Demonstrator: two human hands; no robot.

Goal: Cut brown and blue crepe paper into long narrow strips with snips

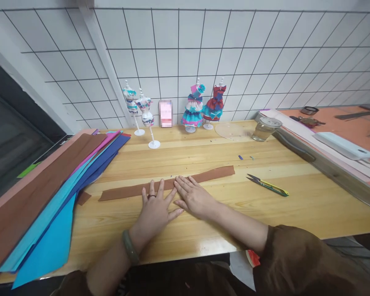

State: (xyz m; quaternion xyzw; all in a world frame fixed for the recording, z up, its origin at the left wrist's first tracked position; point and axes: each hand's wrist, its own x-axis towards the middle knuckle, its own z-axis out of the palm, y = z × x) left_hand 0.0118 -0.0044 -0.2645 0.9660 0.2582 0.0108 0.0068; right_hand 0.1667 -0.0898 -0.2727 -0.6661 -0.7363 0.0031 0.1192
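Note:
A long brown strip, crepe paper by its look, [123, 192] lies across the wooden table [185, 154], its right end angled slightly away from me. My left hand [157, 205] rests flat on the strip's middle with fingers spread. Just right of it, my right hand [194, 197] lies flat too, fingertips on the strip and close to the left index finger. Neither hand grips anything. Yellow-green thread snips [268, 185] lie on the table to the right of the strip.
Stacked coloured sheets [49, 185] cover the left side, beside a small brown scrap [84, 198]. Dressed mini mannequins [193, 109] and bare-skirted ones [146, 115] stand along the tiled wall. A lidded cup of liquid [265, 129] stands back right, near a white power bank-like block [343, 145].

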